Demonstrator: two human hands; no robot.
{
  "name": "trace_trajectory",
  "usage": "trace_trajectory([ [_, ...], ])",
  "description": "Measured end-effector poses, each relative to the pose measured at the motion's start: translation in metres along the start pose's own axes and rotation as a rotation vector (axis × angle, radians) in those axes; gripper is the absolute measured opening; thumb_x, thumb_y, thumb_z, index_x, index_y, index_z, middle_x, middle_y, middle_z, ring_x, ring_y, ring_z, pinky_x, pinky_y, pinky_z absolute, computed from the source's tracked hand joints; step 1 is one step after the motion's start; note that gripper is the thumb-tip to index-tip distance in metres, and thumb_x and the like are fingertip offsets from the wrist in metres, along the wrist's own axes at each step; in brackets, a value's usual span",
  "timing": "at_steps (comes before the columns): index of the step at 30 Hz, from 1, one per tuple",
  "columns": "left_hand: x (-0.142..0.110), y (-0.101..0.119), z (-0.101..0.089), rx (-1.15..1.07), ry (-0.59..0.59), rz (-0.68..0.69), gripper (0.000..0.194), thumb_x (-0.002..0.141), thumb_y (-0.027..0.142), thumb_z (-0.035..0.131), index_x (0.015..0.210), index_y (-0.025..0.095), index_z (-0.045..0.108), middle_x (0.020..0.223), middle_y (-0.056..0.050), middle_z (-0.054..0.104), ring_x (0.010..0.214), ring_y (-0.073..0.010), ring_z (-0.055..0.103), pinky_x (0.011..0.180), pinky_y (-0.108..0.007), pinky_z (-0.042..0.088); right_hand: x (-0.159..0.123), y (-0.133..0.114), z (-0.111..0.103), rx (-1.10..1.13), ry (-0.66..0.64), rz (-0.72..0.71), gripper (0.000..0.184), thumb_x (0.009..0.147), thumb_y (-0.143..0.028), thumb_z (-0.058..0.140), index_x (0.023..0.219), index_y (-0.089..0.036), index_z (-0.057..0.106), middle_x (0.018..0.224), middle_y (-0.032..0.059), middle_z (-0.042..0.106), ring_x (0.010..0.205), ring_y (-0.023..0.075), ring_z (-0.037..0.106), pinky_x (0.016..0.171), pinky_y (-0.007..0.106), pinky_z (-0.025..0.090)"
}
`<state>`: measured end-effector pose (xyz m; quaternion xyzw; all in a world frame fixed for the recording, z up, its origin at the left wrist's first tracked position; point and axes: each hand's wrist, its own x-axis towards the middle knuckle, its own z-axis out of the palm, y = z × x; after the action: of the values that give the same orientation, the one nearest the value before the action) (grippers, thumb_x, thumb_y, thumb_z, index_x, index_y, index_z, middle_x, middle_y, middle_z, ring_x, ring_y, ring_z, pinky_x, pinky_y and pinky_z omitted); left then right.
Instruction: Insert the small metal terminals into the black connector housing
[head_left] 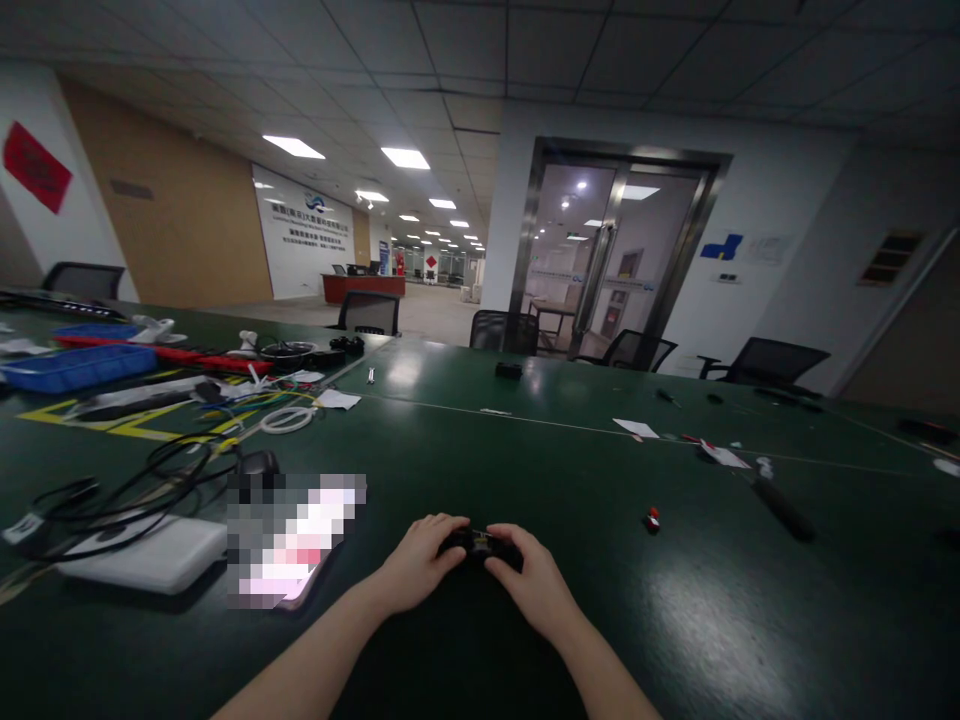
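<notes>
Both my hands meet at a small black object with a bit of gold-coloured metal at its middle, low over the green table. My left hand grips its left end between thumb and fingers. On its right end my right hand is closed in the same way. What kind of object it is I cannot make out, as the fingers cover both ends. To the left of my left hand lies a phone with a lit, blurred screen. A small red and white item rests to the right of my right hand.
At left sit a white box, black cables, a coiled white cable and a blue tray. A black-handled tool lies at right. Further back are a small black block and papers. Chairs line the far edge.
</notes>
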<state>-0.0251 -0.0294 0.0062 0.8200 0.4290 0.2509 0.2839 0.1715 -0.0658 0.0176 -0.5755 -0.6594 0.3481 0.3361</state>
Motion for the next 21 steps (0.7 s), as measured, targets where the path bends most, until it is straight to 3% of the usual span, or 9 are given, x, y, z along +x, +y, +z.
trace_trajectory([
  [14,-0.001,0.010,0.000,-0.354,0.067,-0.047,0.034,0.082,0.025,0.047,0.116,0.022,0.046,0.106,-0.005,0.056,0.099,-0.0200,0.051,0.089,-0.035,0.040,0.003,-0.001,-0.002,0.342,0.016,0.036,0.033,0.071,-0.026,0.059,0.104,-0.022,0.057,0.105,0.0028,0.060,0.099,0.0205,0.055,0.086,0.035,0.044],
  [18,-0.001,0.007,0.001,-0.499,0.018,-0.086,0.049,0.080,0.029,0.052,0.125,0.020,0.035,0.106,-0.006,0.056,0.098,-0.0216,0.053,0.086,-0.036,0.041,0.003,-0.003,-0.001,0.379,0.022,0.036,0.031,0.071,-0.026,0.060,0.102,-0.021,0.057,0.104,0.0031,0.060,0.099,0.0206,0.055,0.084,0.034,0.044],
  [21,0.001,0.001,0.003,-0.587,-0.049,-0.047,0.048,0.079,0.031,0.054,0.123,0.020,0.036,0.105,-0.006,0.057,0.097,-0.0214,0.054,0.084,-0.036,0.041,0.002,-0.003,0.002,0.390,-0.002,0.028,0.031,0.071,-0.027,0.060,0.101,-0.021,0.058,0.102,0.0035,0.060,0.095,0.0204,0.056,0.081,0.034,0.045],
])
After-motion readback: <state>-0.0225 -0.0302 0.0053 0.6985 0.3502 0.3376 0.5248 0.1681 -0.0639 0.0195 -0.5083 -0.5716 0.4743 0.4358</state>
